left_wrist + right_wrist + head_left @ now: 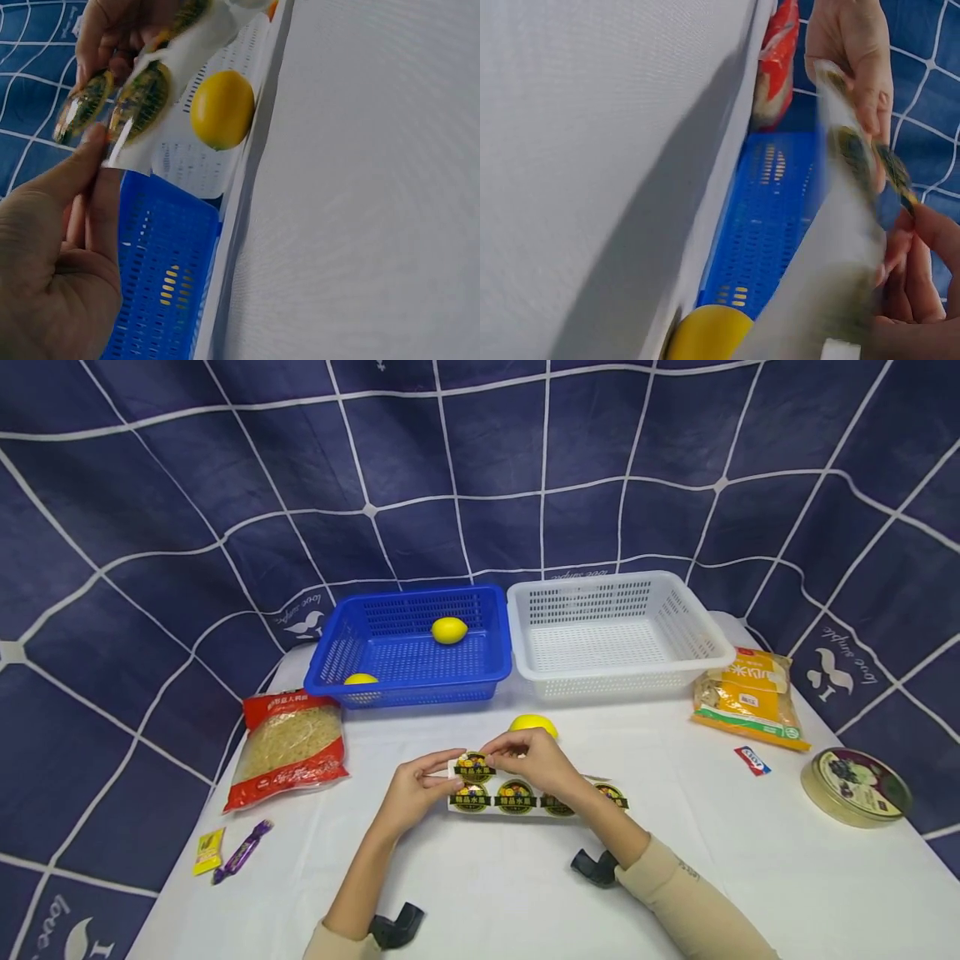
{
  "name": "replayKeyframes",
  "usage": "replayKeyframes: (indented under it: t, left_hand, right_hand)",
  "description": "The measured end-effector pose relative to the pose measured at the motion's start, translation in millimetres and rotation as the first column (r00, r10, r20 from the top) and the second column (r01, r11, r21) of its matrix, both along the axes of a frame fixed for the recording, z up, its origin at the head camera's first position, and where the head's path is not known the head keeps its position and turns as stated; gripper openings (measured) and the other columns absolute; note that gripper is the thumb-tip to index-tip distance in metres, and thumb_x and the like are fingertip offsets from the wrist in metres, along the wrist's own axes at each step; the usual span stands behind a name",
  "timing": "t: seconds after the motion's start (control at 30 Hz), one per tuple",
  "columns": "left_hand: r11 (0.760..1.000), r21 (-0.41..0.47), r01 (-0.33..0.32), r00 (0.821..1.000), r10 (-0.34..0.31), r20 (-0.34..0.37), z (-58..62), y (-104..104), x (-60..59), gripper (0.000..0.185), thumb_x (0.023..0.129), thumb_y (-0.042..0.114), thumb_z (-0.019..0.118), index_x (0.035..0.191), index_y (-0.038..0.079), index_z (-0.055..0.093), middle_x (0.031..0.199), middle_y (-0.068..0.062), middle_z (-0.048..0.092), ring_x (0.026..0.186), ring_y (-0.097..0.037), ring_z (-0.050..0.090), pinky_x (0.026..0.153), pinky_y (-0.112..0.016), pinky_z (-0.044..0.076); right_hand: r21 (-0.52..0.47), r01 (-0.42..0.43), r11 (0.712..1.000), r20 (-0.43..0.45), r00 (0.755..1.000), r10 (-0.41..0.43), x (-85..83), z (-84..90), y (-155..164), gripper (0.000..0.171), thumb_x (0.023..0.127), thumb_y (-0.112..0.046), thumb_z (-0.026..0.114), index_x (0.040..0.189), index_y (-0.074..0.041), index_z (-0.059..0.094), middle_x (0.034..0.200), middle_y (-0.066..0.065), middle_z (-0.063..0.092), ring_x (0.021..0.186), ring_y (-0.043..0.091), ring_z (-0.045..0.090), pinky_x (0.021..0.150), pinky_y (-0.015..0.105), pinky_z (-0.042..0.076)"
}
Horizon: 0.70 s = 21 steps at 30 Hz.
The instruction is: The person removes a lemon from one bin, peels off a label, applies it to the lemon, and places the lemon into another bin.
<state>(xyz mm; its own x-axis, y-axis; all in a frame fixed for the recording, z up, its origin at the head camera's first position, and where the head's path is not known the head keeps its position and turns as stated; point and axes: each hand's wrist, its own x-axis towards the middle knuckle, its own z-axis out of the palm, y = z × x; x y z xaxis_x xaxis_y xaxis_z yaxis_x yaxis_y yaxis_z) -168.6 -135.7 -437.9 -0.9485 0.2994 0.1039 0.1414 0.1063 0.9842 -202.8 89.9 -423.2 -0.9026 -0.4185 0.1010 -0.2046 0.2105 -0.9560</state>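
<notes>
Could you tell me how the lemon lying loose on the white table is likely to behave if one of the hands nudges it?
The lemon would probably roll, being rounded and lying free on the smooth table. Its oval shape suggests a wobbling, curving path. It looks firm, so likely not fragile.

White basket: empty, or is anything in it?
Empty. The head view shows the white basket's bare mesh floor; the two binned lemons lie in the blue basket.

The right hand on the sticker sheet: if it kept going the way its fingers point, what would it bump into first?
The right hand pinches a sticker at the top of the sticker sheet, fingers aimed left at the left hand. It would probably meet that hand's fingertips first; they already look nearly touching, though depth is unclear.
</notes>
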Motion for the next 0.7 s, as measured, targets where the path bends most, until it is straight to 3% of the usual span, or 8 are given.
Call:
replayKeyframes:
  t: [0.13,0.23,0.33,0.4,0.47,0.57,0.63,0.7]
  left_hand:
    - [0.999,-0.05,0.005,1.0,-0.005,0.016,-0.2,0,0.1,0.044,0.079,-0.001,0.07,0.121,-0.004,0.057,0.116,-0.023,0.059,0.086,-0.021,0.067,0.078,-0.028,0.055]
    - [0.995,-0.088,0.051,0.998,-0.048,0.036,-1.1,-2,-0.9,0.048,0.079,0.0,0.07,0.125,-0.002,0.055,0.119,-0.024,0.057,0.086,-0.022,0.067,0.077,-0.028,0.055]
    - [0.986,-0.135,0.099,0.994,-0.091,0.065,-7.4,-6,-5.9,0.053,0.08,0.003,0.07,0.13,0.001,0.051,0.117,-0.024,0.057,0.085,-0.023,0.067,0.075,-0.029,0.056]
    - [0.978,-0.183,0.095,0.994,-0.085,0.065,-13.3,-10,-10.6,0.054,0.081,0.007,0.07,0.132,0.004,0.05,0.11,-0.021,0.061,0.081,-0.021,0.067,0.073,-0.029,0.056]
    - [0.967,-0.248,0.052,0.998,-0.043,0.044,-18.2,-14,-15.2,0.053,0.082,0.013,0.07,0.131,0.007,0.051,0.099,-0.015,0.065,0.073,-0.02,0.068,0.068,-0.028,0.057]
    - [0.926,-0.365,-0.098,0.994,0.076,-0.075,-18.2,-18,-20.6,0.046,0.083,0.022,0.07,0.125,0.01,0.057,0.083,-0.004,0.068,0.061,-0.016,0.066,0.054,-0.025,0.054]
    - [0.884,-0.413,-0.219,0.97,0.153,-0.187,-13.5,-14,-25.0,0.041,0.082,0.024,0.071,0.12,0.011,0.061,0.08,0.0,0.067,0.06,-0.015,0.065,0.052,-0.025,0.052]
    - [0.858,-0.414,-0.304,0.937,0.19,-0.294,-7.2,-6,-31.9,0.039,0.081,0.023,0.073,0.116,0.01,0.063,0.085,-0.001,0.068,0.067,-0.015,0.066,0.056,-0.026,0.054]
  right_hand:
    - [-0.087,0.014,0.996,0.035,0.999,-0.011,-4.0,5.4,8,0.022,0.082,-0.024,0.071,0.098,-0.008,0.071,0.091,0.004,0.067,0.082,0.021,0.062,0.072,0.033,0.055]
    - [-0.127,0.049,0.991,0.08,0.996,-0.039,-8.3,10.3,18,0.027,0.081,-0.026,0.072,0.101,-0.008,0.07,0.096,0.005,0.068,0.086,0.023,0.063,0.079,0.042,0.053]
    - [-0.139,0.106,0.985,0.098,0.991,-0.093,-14.7,13.5,29,0.029,0.081,-0.027,0.072,0.101,-0.007,0.069,0.098,0.005,0.068,0.09,0.023,0.062,0.085,0.044,0.051]
    - [-0.142,0.149,0.979,0.099,0.986,-0.136,-19.9,14.8,36,0.029,0.081,-0.027,0.072,0.101,-0.006,0.068,0.098,0.005,0.068,0.091,0.022,0.062,0.088,0.041,0.05]
    - [-0.138,0.182,0.974,0.087,0.981,-0.172,-24.8,15.6,43,0.03,0.081,-0.028,0.071,0.101,-0.006,0.067,0.097,0.006,0.067,0.09,0.022,0.061,0.087,0.035,0.05]
    - [-0.131,0.219,0.967,0.078,0.975,-0.21,-30.5,14.2,52,0.031,0.082,-0.029,0.071,0.102,-0.006,0.066,0.095,0.008,0.065,0.088,0.022,0.06,0.085,0.031,0.051]
    - [-0.127,0.241,0.962,0.08,0.969,-0.232,-32.7,12.3,58,0.032,0.082,-0.028,0.071,0.103,-0.005,0.066,0.094,0.007,0.065,0.087,0.021,0.06,0.084,0.03,0.051]
    - [-0.119,0.259,0.958,0.076,0.965,-0.252,-34.0,9.9,63,0.031,0.082,-0.028,0.071,0.103,-0.006,0.066,0.093,0.007,0.064,0.087,0.021,0.06,0.084,0.032,0.051]
